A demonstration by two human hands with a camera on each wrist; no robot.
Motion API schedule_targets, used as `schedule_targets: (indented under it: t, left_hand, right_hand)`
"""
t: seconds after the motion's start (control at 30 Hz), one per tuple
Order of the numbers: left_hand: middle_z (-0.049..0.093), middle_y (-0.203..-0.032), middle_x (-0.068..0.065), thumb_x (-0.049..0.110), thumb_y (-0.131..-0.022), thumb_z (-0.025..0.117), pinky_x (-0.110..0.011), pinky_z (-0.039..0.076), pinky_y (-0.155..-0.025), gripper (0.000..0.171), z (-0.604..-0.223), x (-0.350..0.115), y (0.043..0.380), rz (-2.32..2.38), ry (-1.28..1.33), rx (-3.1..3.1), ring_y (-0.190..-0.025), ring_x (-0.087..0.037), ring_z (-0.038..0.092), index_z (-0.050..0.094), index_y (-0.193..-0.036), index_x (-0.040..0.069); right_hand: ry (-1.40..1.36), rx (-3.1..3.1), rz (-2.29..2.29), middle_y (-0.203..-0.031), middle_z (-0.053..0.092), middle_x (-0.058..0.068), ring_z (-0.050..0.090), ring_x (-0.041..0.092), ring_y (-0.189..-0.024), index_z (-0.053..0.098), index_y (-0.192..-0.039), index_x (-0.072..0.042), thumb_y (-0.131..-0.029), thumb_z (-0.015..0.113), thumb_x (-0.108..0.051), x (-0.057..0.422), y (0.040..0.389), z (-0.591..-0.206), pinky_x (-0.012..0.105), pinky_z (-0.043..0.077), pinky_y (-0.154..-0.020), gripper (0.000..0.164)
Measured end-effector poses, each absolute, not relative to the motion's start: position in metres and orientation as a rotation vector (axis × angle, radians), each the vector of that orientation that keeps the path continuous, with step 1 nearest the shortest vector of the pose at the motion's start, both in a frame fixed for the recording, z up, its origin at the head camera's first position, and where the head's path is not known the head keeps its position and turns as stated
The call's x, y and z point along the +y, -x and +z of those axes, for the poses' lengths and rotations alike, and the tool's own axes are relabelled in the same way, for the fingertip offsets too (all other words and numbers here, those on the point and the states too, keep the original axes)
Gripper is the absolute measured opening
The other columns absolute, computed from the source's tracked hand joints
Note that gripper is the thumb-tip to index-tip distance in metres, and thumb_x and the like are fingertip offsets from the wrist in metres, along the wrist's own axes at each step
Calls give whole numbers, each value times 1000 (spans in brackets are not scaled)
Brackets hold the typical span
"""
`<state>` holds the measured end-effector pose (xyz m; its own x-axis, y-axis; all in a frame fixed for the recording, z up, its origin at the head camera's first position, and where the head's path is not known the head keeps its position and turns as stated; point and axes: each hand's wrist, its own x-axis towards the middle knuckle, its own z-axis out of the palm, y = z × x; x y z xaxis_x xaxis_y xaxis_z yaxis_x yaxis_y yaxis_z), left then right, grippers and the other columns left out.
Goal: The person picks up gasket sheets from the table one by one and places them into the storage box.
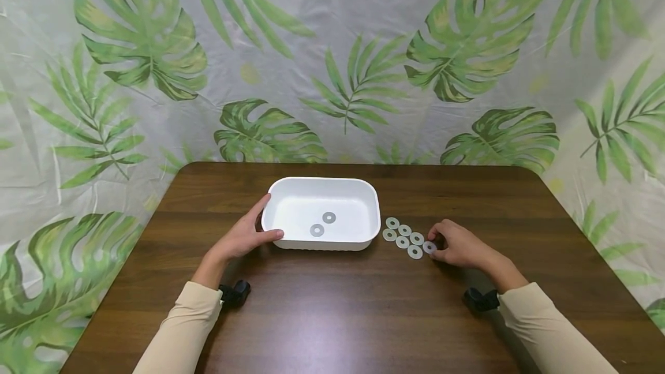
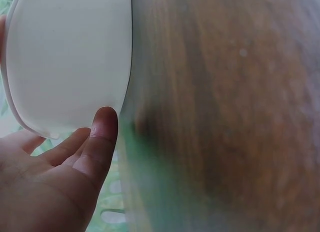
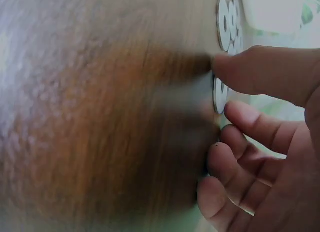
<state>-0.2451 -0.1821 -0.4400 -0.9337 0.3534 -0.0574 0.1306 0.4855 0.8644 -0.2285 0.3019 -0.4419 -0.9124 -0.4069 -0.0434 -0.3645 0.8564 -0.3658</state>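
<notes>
A white plastic bin (image 1: 322, 245) stands on the table with two flat metal washers (image 1: 317, 230) lying on its floor. My left hand (image 1: 244, 237) grips the bin's left end, its thumb at the front side and its fingers around the corner; in the left wrist view the thumb (image 2: 104, 137) lies against the white wall. To the right of the bin, several washers (image 1: 402, 242) lie flat in a close group. At the group's right end my right hand (image 1: 457, 246) has its thumb and index finger at opposite edges of one washer (image 3: 220, 96), which is still at table level.
The dark brown wooden table (image 1: 332, 316) ends at a back edge behind the bin. A leaf-patterned cloth (image 1: 358, 74) hangs behind it. Each wrist wears a black camera strap (image 1: 236, 293).
</notes>
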Motion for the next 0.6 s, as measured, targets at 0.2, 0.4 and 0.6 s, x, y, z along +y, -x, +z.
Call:
schedule_targets:
  t: [0.2,0.4,0.6]
  left_hand:
    - [10,-167,-20,29,-87,74,-58,20,-118,102,-439,-182,245,1457,-430,2486,-153,-39,17,7,-161,10]
    - [9,-167,-19,30,-88,73,-57,20,-119,101,-440,-181,245,1454,-413,2476,-153,-38,16,6,-161,9]
    - [8,-167,-20,30,-88,73,-57,20,-119,102,-441,-182,246,1462,-426,2474,-153,-38,15,5,-161,9]
  right_hand:
    - [604,2938,-531,-91,61,3,54,15,-81,67,-90,-9,-77,81,-18,303,232,-441,36,46,-75,21]
    - [578,2874,-532,-88,57,3,51,16,-79,60,-87,-9,-75,79,-16,301,236,-441,33,43,-73,23]
    - [543,2837,-601,-81,57,1,49,13,-72,53,-89,-10,-78,79,-12,301,236,-441,29,39,-67,28]
